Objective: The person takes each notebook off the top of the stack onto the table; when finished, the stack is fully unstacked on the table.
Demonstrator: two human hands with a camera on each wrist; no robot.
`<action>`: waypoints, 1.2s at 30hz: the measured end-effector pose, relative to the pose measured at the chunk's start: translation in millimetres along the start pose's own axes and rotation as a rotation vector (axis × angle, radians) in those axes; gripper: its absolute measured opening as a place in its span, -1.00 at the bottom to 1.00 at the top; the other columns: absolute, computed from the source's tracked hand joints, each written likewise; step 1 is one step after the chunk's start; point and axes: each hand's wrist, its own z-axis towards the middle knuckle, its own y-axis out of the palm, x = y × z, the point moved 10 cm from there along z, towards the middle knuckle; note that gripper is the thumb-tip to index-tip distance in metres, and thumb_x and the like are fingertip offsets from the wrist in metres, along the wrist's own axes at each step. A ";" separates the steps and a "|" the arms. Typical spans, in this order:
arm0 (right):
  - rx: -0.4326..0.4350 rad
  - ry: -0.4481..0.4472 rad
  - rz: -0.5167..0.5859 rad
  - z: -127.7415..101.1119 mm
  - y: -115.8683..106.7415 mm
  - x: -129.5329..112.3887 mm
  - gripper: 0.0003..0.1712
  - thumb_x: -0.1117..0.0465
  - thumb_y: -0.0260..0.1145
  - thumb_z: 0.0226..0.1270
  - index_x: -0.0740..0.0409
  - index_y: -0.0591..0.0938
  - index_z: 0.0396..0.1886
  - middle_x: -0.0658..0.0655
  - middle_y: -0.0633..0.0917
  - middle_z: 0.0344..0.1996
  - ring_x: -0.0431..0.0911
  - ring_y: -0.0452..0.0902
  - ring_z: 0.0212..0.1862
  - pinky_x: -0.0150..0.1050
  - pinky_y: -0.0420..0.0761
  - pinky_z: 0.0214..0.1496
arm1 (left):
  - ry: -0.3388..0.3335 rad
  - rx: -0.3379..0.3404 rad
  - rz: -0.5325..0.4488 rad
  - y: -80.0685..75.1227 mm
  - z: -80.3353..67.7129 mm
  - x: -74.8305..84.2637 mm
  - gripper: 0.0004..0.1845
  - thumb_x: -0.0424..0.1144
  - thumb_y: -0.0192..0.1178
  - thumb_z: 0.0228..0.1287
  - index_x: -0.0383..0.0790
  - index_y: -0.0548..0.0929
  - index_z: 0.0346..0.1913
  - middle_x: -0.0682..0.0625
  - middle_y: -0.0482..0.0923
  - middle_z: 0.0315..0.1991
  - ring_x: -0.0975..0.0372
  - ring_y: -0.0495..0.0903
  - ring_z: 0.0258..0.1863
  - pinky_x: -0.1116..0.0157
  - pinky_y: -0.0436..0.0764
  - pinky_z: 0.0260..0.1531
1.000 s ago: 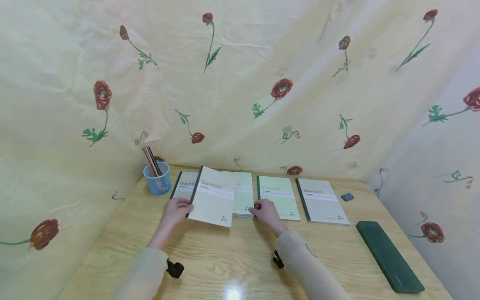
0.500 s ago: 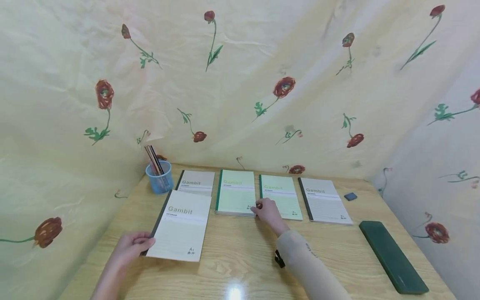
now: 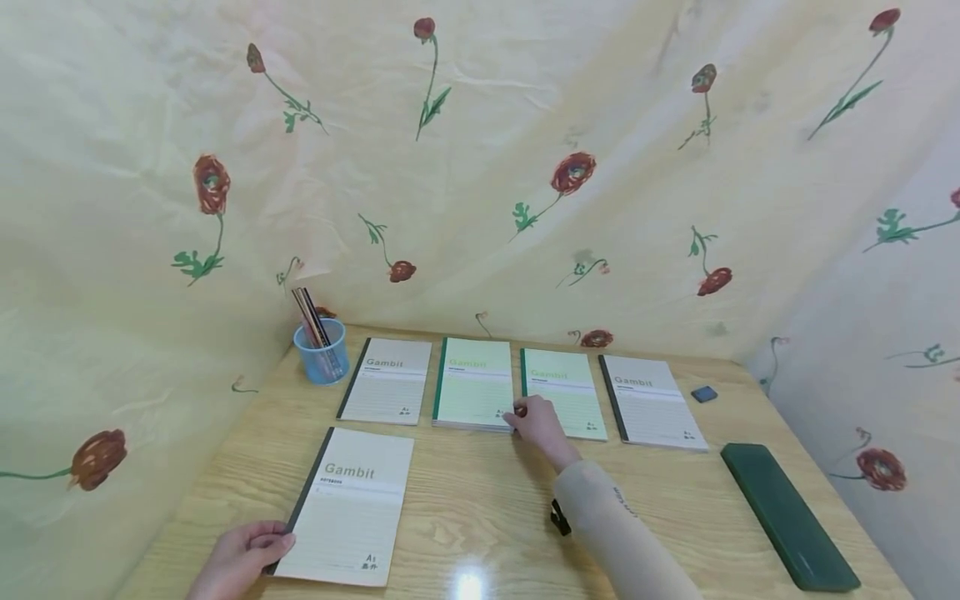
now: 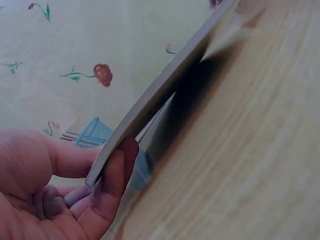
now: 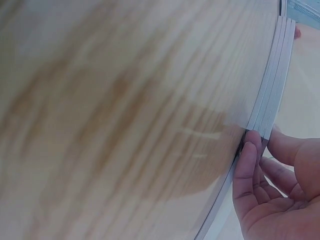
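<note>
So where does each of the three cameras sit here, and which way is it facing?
Head: above the table, looking forward and down at five notebooks; both hands show.
Left wrist: low by the left hand, which pinches the near notebook by its edge.
Right wrist: low by the right hand, fingers at the green stack.
Shared: near notebook, also in the head view.
</note>
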 end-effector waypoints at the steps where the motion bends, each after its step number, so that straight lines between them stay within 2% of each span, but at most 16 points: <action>1: -0.001 -0.004 -0.001 -0.1 0.3 -0.3 -0.84 0.28 0.35 0.37 0.33 0.69 -0.18 0.10 0.65 -0.49 -0.14 0.54 -0.51 -0.29 0.52 -0.43 | -0.014 0.005 0.003 0.1 -0.3 -3.8 -0.51 -0.24 0.32 0.29 -0.67 0.53 0.03 -0.07 0.70 -0.26 0.14 0.65 -0.21 0.26 0.60 -0.23; 5: 0.000 -0.011 -0.004 -0.7 0.6 -1.2 -0.87 0.28 0.35 0.38 0.29 0.68 -0.30 0.07 0.63 -0.53 -0.14 0.51 -0.52 -0.30 0.49 -0.45 | -0.024 0.015 0.011 0.1 -0.3 -11.2 -0.43 -0.17 0.37 0.25 -0.67 0.52 0.05 -0.03 0.69 -0.30 0.15 0.64 -0.24 0.26 0.59 -0.24; 9: 0.001 -0.021 -0.008 -1.3 0.2 -2.4 -0.87 0.28 0.35 0.38 0.29 0.67 -0.33 0.08 0.63 -0.54 -0.14 0.51 -0.52 -0.30 0.50 -0.45 | -0.023 0.029 0.050 -0.7 0.7 -10.4 -0.45 -0.15 0.38 0.24 -0.64 0.55 0.02 -0.01 0.67 -0.33 0.19 0.61 -0.27 0.29 0.55 -0.28; 15: 0.003 -0.029 0.010 -2.2 1.4 -2.2 -0.82 0.30 0.34 0.38 0.35 0.70 -0.15 0.10 0.67 -0.48 -0.14 0.55 -0.49 -0.28 0.56 -0.40 | -0.020 0.031 0.097 -1.4 0.1 -5.4 -0.39 -0.06 0.41 0.21 -0.61 0.56 0.00 -0.03 0.64 -0.33 0.17 0.59 -0.28 0.21 0.56 -0.25; 21: 0.007 -0.044 0.030 -2.6 1.0 -2.5 -0.88 0.32 0.33 0.38 0.33 0.68 -0.26 0.10 0.66 -0.51 -0.15 0.55 -0.53 -0.30 0.56 -0.43 | 0.005 0.058 0.188 -3.0 -4.1 5.4 -0.54 -0.14 0.38 0.22 -0.54 0.61 -0.09 -0.05 0.60 -0.35 0.15 0.54 -0.32 0.24 0.50 -0.30; 29: 0.008 -0.054 0.027 -2.3 1.4 -1.9 -0.86 0.32 0.32 0.39 0.29 0.64 -0.39 0.07 0.64 -0.57 -0.15 0.54 -0.55 -0.33 0.50 -0.47 | -0.061 0.057 0.323 -2.0 -9.9 12.2 -0.64 -0.15 0.33 0.29 -0.46 0.63 -0.13 -0.06 0.58 -0.36 0.11 0.49 -0.33 0.09 0.49 -0.23; 34: 0.005 -0.038 0.020 -1.8 2.4 -1.3 -0.87 0.31 0.33 0.39 0.27 0.65 -0.37 0.07 0.63 -0.56 -0.15 0.53 -0.54 -0.31 0.51 -0.46 | -0.078 0.074 0.336 -4.6 -11.2 11.1 -0.63 -0.15 0.33 0.30 -0.48 0.64 -0.12 -0.05 0.60 -0.36 0.10 0.49 -0.34 0.06 0.50 -0.22; 36: 0.007 -0.043 0.014 -1.8 1.9 -2.3 -0.87 0.31 0.33 0.39 0.28 0.66 -0.36 0.07 0.63 -0.56 -0.15 0.53 -0.54 -0.31 0.52 -0.46 | -0.050 0.092 0.353 -8.1 -11.7 15.3 -0.62 -0.15 0.31 0.31 -0.49 0.64 -0.12 -0.04 0.62 -0.36 0.12 0.52 -0.34 0.05 0.51 -0.22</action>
